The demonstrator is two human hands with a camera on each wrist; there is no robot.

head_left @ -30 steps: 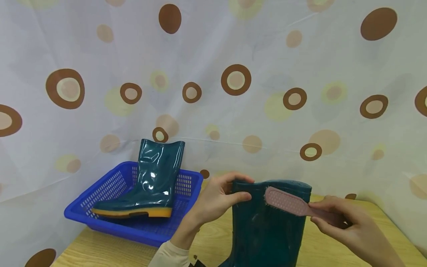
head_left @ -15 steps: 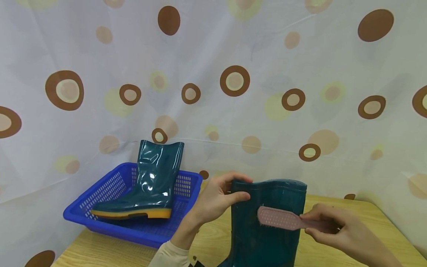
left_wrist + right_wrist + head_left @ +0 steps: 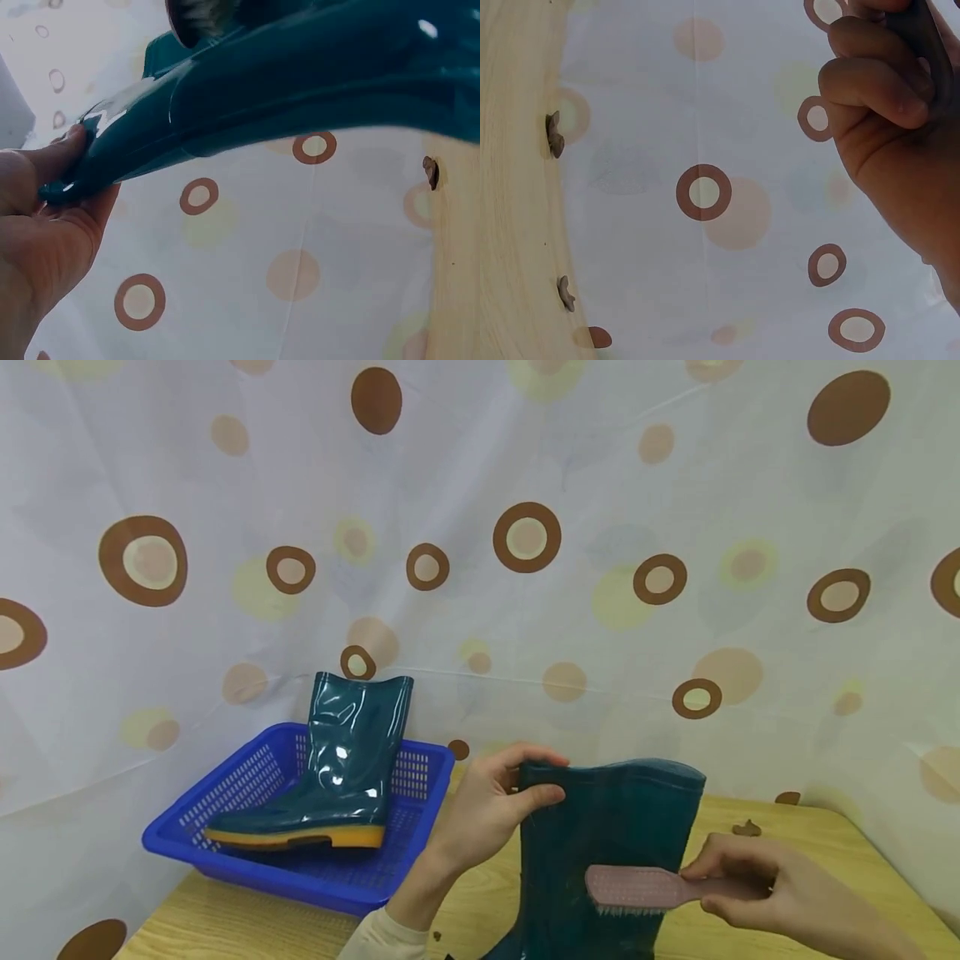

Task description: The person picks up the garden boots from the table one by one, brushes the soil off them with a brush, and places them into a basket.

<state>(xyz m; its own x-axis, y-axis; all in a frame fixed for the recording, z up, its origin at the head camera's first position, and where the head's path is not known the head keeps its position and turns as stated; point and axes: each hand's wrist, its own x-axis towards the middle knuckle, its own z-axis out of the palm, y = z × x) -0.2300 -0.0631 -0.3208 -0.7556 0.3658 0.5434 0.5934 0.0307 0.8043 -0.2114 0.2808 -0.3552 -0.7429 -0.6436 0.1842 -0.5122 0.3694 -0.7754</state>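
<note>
While the right hand (image 3: 757, 881) curls its fingers round the handle of the pink brush (image 3: 637, 887), bristles facing down and the brush head lying against the shaft of the near boot (image 3: 607, 852), the left hand (image 3: 487, 806) pinches the top rim of that boot between thumb and fingers. The left wrist view shows the rim clamped at the fingertips (image 3: 71, 146), the glossy teal wall running away from them. The boot stands upright near the front edge of the wooden table (image 3: 825, 843), towards its right side.

To brush well, the left-hand pinch should probably stay firm and high, since the soft shaft would likely buckle or swing under sideways strokes. Strokes seem best kept short and flat against the wall, with the bristles rather than the plastic back meeting the rubber. The handle grip looks secure; a lighter wrist may help follow the curve of the shaft.

Further out, a second boot (image 3: 337, 768) stands in a blue basket (image 3: 225, 793) at the back left of the table. Small brown crumbs (image 3: 746, 829) lie near the back right edge, and a spotted curtain (image 3: 525, 535) hangs behind.
</note>
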